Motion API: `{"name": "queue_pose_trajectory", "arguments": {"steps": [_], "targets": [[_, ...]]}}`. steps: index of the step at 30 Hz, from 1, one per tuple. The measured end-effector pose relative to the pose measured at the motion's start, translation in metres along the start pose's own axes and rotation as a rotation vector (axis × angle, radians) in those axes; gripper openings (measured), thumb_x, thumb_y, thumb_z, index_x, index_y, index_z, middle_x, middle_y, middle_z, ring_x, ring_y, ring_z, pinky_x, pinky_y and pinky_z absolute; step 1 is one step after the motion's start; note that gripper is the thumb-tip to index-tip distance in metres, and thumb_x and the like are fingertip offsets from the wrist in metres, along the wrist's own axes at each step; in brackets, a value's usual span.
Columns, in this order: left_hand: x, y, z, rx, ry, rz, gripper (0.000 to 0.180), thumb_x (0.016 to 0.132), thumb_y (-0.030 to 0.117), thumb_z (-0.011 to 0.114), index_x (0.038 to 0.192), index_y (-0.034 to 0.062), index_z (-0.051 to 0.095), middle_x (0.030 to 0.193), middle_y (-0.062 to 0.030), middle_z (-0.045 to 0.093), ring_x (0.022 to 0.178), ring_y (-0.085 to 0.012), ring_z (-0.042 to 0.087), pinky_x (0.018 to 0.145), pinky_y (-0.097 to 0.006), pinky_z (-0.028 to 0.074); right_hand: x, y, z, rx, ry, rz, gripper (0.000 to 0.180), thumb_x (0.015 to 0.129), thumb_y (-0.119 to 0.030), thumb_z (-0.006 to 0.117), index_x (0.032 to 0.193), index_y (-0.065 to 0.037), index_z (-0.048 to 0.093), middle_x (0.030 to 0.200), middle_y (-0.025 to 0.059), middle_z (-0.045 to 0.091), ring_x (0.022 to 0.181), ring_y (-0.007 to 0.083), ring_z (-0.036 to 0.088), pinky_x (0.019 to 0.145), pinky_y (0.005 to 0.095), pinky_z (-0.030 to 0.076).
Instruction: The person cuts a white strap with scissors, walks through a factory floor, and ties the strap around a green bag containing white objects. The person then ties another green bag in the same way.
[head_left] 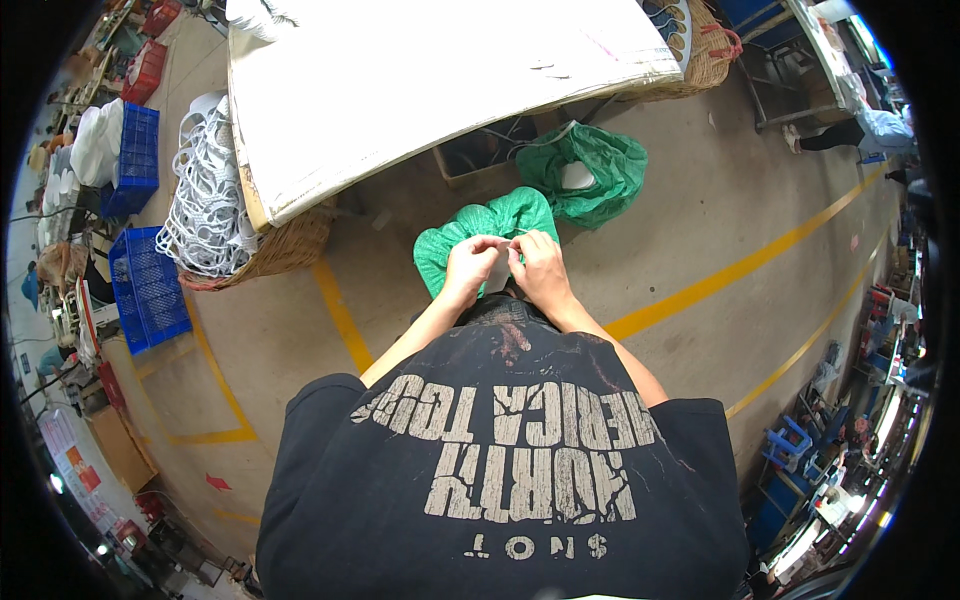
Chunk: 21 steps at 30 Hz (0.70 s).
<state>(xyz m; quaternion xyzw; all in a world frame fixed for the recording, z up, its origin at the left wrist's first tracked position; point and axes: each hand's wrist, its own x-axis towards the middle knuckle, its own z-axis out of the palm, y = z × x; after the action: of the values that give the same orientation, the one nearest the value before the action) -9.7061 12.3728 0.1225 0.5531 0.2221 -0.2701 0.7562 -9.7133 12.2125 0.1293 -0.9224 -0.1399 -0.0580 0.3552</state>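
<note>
My left hand [470, 268] and my right hand [539, 266] are close together in front of my body, over a bunched green cloth or sack [450, 238] on my lap. Both have thumb and fingers pinched. A small pale bit shows between the fingertips, too small to name. Under the hands, part of a whitish thing shows against the green. Just beyond, a green bag [612, 172] sits on the floor with its mouth open and a white object [577, 176] in it.
A large white-topped table [440, 90] stands ahead. At its left is a wicker basket [285, 250] heaped with white straps [212, 190]; blue crates [150, 290] lie farther left. Another basket [710, 60] is at the table's right. Yellow lines [740, 255] mark the floor. Another person [870, 130] is at far right.
</note>
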Motion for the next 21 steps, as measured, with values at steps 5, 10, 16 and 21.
{"name": "queue_pose_trajectory", "arguments": {"steps": [5,10,16,21], "targets": [[0.001,-0.002,-0.004,-0.135,-0.096,-0.001,0.017,0.09,0.007,0.068,0.105,-0.0012,0.068,0.1,-0.0073,0.069,0.088,-0.0137,0.064,0.079,-0.027,0.053,0.0,0.0,-0.001,0.094,0.064,0.089,0.008,0.079,-0.007,0.068,0.086,-0.005,0.063,0.086,0.0088,0.063,0.085,0.0292,0.06,0.076,0.0405,0.047],[0.003,0.002,-0.013,-0.048,-0.177,0.072,0.019,0.089,0.01,0.072,0.103,-0.0022,0.068,0.097,-0.0066,0.07,0.085,-0.0125,0.064,0.078,-0.025,0.053,0.0,-0.007,-0.008,0.305,0.107,0.145,0.008,0.08,-0.005,0.07,0.086,-0.002,0.066,0.084,0.0101,0.065,0.08,0.0269,0.061,0.07,0.0359,0.049],[0.006,0.003,-0.015,0.252,-0.15,0.232,0.009,0.091,0.008,0.068,0.094,-0.0007,0.065,0.089,-0.0038,0.067,0.08,-0.0094,0.061,0.076,-0.024,0.051,0.0,-0.008,-0.01,0.371,0.119,0.17,0.006,0.081,-0.005,0.069,0.085,-0.002,0.067,0.083,0.0104,0.066,0.081,0.0271,0.062,0.071,0.036,0.049],[0.002,-0.005,-0.007,0.43,-0.076,0.273,0.007,0.095,0.007,0.061,0.094,0.0002,0.06,0.084,-0.0006,0.062,0.078,-0.0077,0.056,0.072,-0.023,0.048,0.0,-0.01,-0.008,0.394,0.088,0.159,0.007,0.083,-0.007,0.069,0.086,-0.002,0.067,0.083,0.0105,0.067,0.081,0.0271,0.061,0.073,0.0353,0.049]]}}
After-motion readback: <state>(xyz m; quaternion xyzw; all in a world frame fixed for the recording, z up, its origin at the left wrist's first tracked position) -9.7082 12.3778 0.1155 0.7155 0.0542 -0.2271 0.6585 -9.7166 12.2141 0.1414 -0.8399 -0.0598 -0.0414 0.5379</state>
